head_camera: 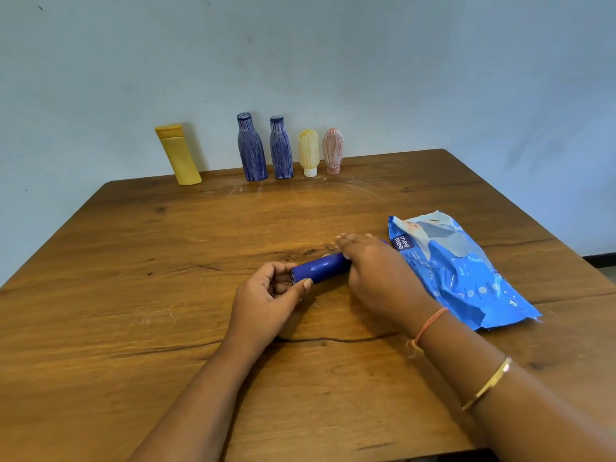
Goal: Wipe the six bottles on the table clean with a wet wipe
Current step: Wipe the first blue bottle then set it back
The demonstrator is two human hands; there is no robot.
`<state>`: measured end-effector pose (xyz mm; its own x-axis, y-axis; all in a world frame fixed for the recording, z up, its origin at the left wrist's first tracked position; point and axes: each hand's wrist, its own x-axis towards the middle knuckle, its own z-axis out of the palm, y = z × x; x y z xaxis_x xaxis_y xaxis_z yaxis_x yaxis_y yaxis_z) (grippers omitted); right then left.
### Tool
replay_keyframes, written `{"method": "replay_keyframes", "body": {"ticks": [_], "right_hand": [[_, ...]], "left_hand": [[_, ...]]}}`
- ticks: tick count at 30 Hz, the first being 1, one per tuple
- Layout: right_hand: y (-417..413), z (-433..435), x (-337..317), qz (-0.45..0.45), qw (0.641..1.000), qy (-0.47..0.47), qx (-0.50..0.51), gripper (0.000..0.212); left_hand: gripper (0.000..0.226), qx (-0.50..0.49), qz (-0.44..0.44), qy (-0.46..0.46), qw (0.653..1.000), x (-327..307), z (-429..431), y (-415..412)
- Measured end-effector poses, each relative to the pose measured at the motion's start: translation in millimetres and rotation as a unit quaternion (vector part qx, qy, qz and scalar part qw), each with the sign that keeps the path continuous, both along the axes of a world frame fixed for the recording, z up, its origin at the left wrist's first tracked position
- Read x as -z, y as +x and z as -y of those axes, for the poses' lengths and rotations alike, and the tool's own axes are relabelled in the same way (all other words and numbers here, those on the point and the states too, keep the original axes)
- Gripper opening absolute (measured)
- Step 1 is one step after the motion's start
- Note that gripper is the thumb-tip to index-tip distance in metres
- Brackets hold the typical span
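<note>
Your left hand (270, 291) pinches the blue bottle's (321, 269) cap end while your right hand (373, 265) closes over its far end, long axis running left-right between them.

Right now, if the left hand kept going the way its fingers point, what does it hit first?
The blue bottle: the left hand already grips its near end, fingers pointing up and right along it. Beyond lies the right hand, then probably the wipes pack.
</note>
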<state>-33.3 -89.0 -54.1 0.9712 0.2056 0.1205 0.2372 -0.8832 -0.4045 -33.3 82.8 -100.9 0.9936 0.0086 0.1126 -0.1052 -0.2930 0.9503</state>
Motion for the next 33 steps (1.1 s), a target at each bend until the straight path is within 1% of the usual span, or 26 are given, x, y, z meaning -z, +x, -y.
{"method": "replay_keyframes", "body": {"ticks": [2, 6, 10, 14, 15, 19, 22, 25, 27, 30, 33], "right_hand": [[4.8, 10.6, -3.6, -0.009, 0.999, 0.023, 0.021, 0.05], [8.3, 17.1, -6.5, -0.024, 0.998, 0.057, 0.019, 0.051], [7.9, 15.4, -2.0, -0.014, 0.997, 0.071, 0.021, 0.05], [10.9, 13.4, 0.3, -0.01, 0.998, 0.065, 0.021, 0.049], [12.3, 12.9, 0.0, -0.01, 0.998, 0.063, 0.021, 0.049], [16.2, 11.7, -1.8, -0.031, 0.998, 0.05, 0.014, 0.049], [14.6, 10.4, 0.9, -0.017, 0.999, 0.041, 0.013, 0.048], [11.8, 9.0, 4.4, -0.009, 0.999, 0.034, 0.017, 0.048], [12.9, 9.1, 5.8, -0.014, 0.999, 0.039, 0.028, 0.048], [15.1, 9.0, 9.8, -0.032, 0.997, 0.054, 0.047, 0.049], [12.6, 6.3, 10.5, -0.028, 0.995, 0.067, 0.069, 0.049]], "left_hand": [[0.019, -0.001, -0.003, -0.007, 1.0, -0.6, -1.0, 0.4], [0.012, 0.007, -0.004, -0.024, 1.0, -2.3, -2.8, -1.6], [0.012, -0.001, 0.013, 0.001, 1.0, -3.2, -3.4, -3.0], [0.028, 0.002, 0.037, 0.0, 0.999, -4.2, -4.4, -3.2], [0.029, 0.007, 0.043, -0.002, 0.999, -4.0, -4.4, -3.6], [0.016, 0.01, 0.065, -0.021, 0.998, -5.3, -1.6, -6.1], [0.02, 0.002, 0.061, -0.017, 0.998, -3.7, -3.6, -3.9], [0.018, 0.016, 0.073, -0.007, 0.997, -5.0, -3.6, -5.0], [0.024, 0.028, 0.075, 0.006, 0.997, -6.1, -2.6, -6.1], [0.044, 0.045, 0.067, 0.026, 0.996, -4.7, -2.4, -6.4], [0.046, 0.046, 0.068, 0.021, 0.996, -0.8, -2.8, -3.4]]}}
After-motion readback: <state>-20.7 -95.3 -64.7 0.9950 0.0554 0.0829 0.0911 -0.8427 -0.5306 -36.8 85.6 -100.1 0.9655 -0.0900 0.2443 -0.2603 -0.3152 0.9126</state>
